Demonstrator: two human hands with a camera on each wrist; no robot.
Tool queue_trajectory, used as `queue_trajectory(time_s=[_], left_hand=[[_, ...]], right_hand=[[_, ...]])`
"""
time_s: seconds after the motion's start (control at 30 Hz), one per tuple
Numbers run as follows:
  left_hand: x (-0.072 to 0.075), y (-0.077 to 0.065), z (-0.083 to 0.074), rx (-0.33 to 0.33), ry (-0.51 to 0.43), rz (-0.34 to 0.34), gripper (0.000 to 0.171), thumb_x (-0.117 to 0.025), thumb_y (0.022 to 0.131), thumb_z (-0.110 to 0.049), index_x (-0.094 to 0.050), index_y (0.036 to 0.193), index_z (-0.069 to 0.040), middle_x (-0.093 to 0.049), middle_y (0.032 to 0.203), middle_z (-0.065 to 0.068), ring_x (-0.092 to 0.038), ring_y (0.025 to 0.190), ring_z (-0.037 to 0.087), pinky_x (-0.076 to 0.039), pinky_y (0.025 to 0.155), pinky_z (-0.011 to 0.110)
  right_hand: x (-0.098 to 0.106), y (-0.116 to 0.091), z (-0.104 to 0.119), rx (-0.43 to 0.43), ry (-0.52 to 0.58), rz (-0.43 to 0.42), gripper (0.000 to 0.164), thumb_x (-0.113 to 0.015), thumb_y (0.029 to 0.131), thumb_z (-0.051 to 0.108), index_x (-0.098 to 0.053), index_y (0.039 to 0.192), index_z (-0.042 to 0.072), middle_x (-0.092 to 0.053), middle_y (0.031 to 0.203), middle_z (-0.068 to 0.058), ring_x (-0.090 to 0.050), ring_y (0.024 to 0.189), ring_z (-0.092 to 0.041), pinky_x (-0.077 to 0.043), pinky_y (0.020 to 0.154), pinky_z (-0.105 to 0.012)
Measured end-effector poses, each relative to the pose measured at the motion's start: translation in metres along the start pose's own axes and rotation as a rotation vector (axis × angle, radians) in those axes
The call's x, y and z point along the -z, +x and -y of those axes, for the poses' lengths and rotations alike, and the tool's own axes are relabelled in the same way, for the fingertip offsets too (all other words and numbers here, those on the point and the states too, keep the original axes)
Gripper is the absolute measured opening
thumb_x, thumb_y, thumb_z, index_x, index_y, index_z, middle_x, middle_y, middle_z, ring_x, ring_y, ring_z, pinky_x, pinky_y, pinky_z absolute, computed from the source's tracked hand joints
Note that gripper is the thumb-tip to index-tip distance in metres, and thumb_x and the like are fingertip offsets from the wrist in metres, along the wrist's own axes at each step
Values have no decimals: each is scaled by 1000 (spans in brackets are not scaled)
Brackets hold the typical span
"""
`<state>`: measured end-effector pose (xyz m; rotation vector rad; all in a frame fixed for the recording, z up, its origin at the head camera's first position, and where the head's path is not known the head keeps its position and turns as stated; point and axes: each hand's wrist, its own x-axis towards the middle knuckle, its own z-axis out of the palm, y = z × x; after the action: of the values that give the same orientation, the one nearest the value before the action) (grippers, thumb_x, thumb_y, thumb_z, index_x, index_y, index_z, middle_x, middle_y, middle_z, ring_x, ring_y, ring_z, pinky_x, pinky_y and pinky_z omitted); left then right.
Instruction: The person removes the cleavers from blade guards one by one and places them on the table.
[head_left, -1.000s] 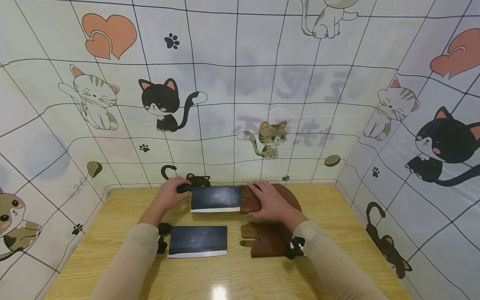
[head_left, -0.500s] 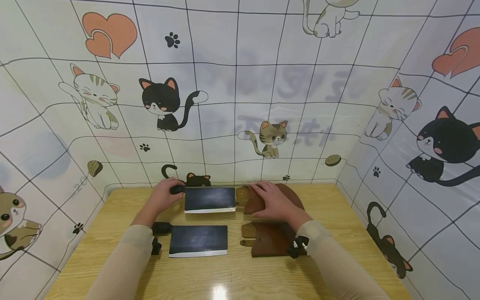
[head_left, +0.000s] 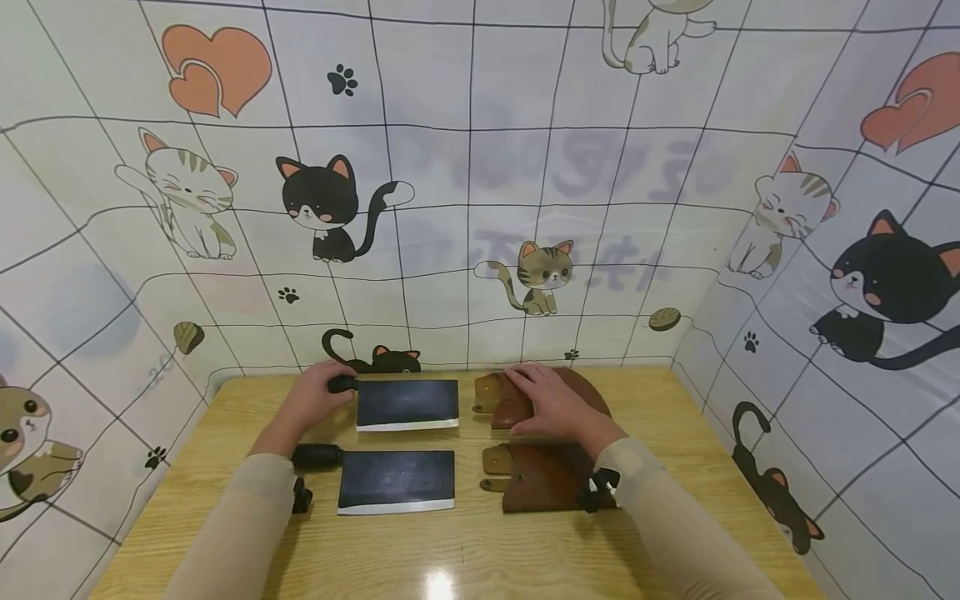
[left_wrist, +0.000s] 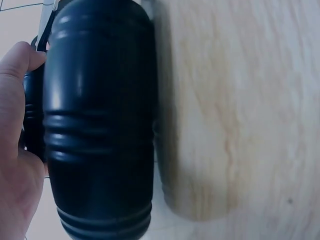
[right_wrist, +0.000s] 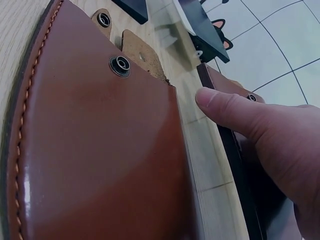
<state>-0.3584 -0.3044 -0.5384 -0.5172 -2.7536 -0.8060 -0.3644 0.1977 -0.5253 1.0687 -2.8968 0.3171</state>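
My left hand (head_left: 318,393) grips the black handle of the far cleaver (head_left: 407,403), whose dark blade with a pale edge points right. The far brown leather sheath (head_left: 585,390) is to the right of that blade, apart from it. My right hand (head_left: 551,407) holds the sheath, its thumb along the near side in the right wrist view; the other fingertips are hidden there. A second cleaver (head_left: 397,481) lies nearer, its ridged black handle (left_wrist: 100,95) filling much of the left wrist view. Right of it lies a second brown leather sheath (right_wrist: 105,130) with an unfastened snap strap.
The wooden table (head_left: 465,550) runs back to a white wall covering (head_left: 435,167) with grid lines and cartoon cats. More of this covering rises at both sides. Dark devices are worn on both wrists.
The far cleaver has come out of the far sheath and moved left with my left hand, then dropped slightly. The right hand and far sheath have shifted a little right.
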Motion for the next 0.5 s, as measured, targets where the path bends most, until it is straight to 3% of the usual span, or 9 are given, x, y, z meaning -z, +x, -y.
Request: queue_trajectory(time_s=[0.5], left_hand=[[-3, -4, 10, -5, -5, -4, 35, -86, 93, -9, -79, 127, -1, -74, 127, 20, -68, 118, 47, -54, 98, 65]], right_hand=[[-4, -2, 0, -20, 17, 37, 118, -89, 85, 68, -36, 173, 10, -39, 173, -16, -34, 159, -43, -32, 125, -66]])
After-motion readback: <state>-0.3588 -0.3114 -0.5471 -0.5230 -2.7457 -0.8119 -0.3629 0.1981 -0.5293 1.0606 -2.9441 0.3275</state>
